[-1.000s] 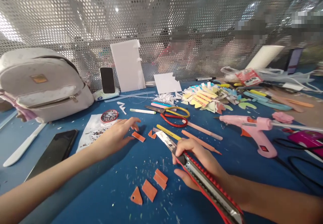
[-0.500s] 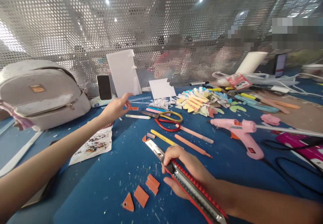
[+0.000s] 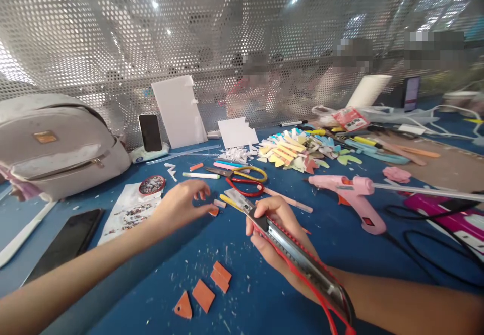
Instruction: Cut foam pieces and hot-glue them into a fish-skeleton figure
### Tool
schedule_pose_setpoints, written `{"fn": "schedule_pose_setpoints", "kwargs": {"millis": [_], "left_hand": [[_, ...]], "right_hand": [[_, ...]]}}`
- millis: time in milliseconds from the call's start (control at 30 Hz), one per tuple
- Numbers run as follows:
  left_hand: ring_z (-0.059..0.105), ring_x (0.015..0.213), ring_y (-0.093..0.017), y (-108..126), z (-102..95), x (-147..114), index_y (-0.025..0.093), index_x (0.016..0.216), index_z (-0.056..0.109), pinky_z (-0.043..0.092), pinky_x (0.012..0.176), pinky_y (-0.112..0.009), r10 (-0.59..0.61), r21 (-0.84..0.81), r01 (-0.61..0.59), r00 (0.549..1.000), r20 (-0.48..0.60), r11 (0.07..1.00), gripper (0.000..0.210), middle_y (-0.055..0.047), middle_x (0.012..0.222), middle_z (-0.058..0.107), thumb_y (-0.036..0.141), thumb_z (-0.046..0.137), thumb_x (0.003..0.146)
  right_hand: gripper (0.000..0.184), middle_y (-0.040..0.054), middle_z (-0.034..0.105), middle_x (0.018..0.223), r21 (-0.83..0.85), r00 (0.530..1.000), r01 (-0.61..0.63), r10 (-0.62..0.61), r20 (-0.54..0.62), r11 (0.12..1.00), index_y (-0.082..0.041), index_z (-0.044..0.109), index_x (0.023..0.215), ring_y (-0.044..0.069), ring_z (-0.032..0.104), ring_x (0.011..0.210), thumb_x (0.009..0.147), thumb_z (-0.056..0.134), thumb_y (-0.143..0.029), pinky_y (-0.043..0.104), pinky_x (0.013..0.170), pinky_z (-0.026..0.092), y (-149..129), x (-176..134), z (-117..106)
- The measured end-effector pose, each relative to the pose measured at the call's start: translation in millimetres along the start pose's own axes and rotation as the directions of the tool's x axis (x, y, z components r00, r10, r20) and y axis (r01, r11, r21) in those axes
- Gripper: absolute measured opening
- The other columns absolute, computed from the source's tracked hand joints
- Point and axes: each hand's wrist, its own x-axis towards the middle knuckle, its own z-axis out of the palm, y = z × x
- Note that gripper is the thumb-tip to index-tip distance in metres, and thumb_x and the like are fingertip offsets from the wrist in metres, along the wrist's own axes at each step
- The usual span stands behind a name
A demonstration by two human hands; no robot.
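At the far left, well apart from the left grip, a pale backpack (image 3: 71,143) stands on the blue bench (image 3: 340,244). Nearer to the left grip, but also at its left, lies a dark phone (image 3: 62,244), and then a white paper (image 3: 117,211) with small dark bits on it; a round dish (image 3: 152,185) with red rim is just beside the knuckles, on the paper's upper part. The left grip (image 3: 181,199) itself is spread, with the fingers bent and the thumb apart from them. Below it, toward the person, three orange pieces lie in a slanting row: a pointed piece (image 3: 185,305) with a hole, a four-sided piece (image 3: 203,295) and a stepped piece (image 3: 221,277). Beyond the left grip is an orange strip (image 3: 196,166), and at its thumb tip a small orange scrap (image 3: 214,212); whether the thumb touches this scrap, one cannot tell. Between the two grips, a little farther away, are the scissors (image 3: 227,173), their blades toward the left. The right grip (image 3: 291,226) is wrapped around a red cutter (image 3: 302,257), whose blade points up and to the left. Farther to the right of this grip, a pink glue gun (image 3: 351,186) lies on its side, apart from it.
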Motion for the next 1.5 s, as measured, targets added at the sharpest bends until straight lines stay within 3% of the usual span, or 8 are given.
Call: {"fn": "schedule_pose_setpoints", "kwargs": {"millis": [100,300,633,900,1100,1333,1433,1500], "left_hand": [[0.063,0.087,-0.023,20,13.1,-15,0.019,0.094,0.059,0.05,0.077,-0.038,-0.024,0.023,0.024,1.0,0.006,0.999,0.035,-0.004,0.093,0.067,0.051,0.071,0.086],[0.062,0.092,-0.024,35,17.8,-20,0.02,0.096,0.055,0.046,0.084,-0.042,-0.025,0.008,0.025,1.0,-0.003,1.0,0.005,-0.006,0.099,0.067,0.023,0.056,0.092],[0.06,0.08,-0.022,91,19.6,-51,0.022,0.082,0.049,0.04,0.075,-0.037,-0.02,-0.06,0.023,0.998,0.055,0.998,0.02,0.0,0.085,0.064,0.034,0.066,0.084],[0.059,0.085,-0.024,86,20.5,-54,0.022,0.088,0.051,0.041,0.078,-0.038,-0.074,-0.107,0.082,0.994,0.082,0.991,0.043,0.0,0.091,0.064,0.054,0.079,0.078],[0.056,0.092,-0.025,65,7.8,-108,0.026,0.102,0.051,0.044,0.081,-0.039,-0.181,-0.166,0.176,0.983,-0.014,0.97,0.031,-0.001,0.101,0.059,0.04,0.072,0.084],[0.057,0.097,-0.026,45,13.9,-152,0.029,0.108,0.054,0.046,0.088,-0.04,-0.251,-0.289,0.236,0.968,-0.015,0.928,0.044,-0.002,0.107,0.06,0.033,0.082,0.074],[0.057,0.094,-0.024,45,7.5,-148,0.028,0.101,0.055,0.047,0.086,-0.037,-0.246,-0.323,0.244,0.969,0.036,0.915,0.032,-0.002,0.104,0.06,0.03,0.078,0.079],[0.056,0.095,-0.024,48,2.5,-145,0.027,0.098,0.055,0.047,0.086,-0.037,-0.214,-0.324,0.223,0.975,0.064,0.919,0.028,-0.001,0.103,0.06,0.029,0.076,0.081]], "right_hand": [[0.024,-0.0006,0.063,0.085,0.007,1.0,0.02,-0.021,0.005,1.0,-0.028,0.041,0.111,0.014,0.062,0.069,0.097,0.06,-0.031,0.026,0.063,0.053,-1,1,1],[0.026,-0.0015,0.062,0.086,0.024,0.999,0.046,-0.047,0.013,0.999,-0.028,0.042,0.112,0.012,0.06,0.068,0.096,0.063,-0.028,0.024,0.064,0.052,-2,-1,1],[0.018,-0.0013,0.058,0.09,-0.009,0.994,-0.085,0.084,-0.063,0.996,-0.028,0.04,0.11,0.014,0.058,0.076,0.101,0.056,-0.034,0.028,0.07,0.049,-16,6,-5],[0.019,-0.0021,0.059,0.087,-0.057,0.995,-0.018,0.012,-0.104,0.998,-0.028,0.042,0.107,0.014,0.061,0.074,0.099,0.057,-0.034,0.027,0.07,0.051,-8,8,-3],[0.021,-0.0009,0.065,0.087,-0.222,0.999,0.012,-0.022,-0.044,0.975,-0.026,0.049,0.109,0.013,0.062,0.065,0.093,0.063,-0.031,0.025,0.059,0.049,-14,19,-16],[0.032,0.0028,0.067,0.085,-0.543,0.969,0.144,-0.006,0.248,0.828,-0.022,0.061,0.088,0.017,0.063,0.072,0.096,0.058,-0.053,0.03,0.066,0.048,-61,59,-26],[0.047,0.0075,0.065,0.086,-0.813,0.933,0.28,0.053,0.355,0.511,-0.02,0.057,0.084,0.022,0.059,0.08,0.103,0.038,-0.059,0.035,0.069,0.045,-65,87,-17],[0.048,0.0075,0.063,0.081,-0.853,0.912,0.31,0.123,0.392,0.42,-0.019,0.057,0.08,0.022,0.058,0.078,0.104,0.038,-0.057,0.035,0.067,0.043,-55,109,-8]]}}
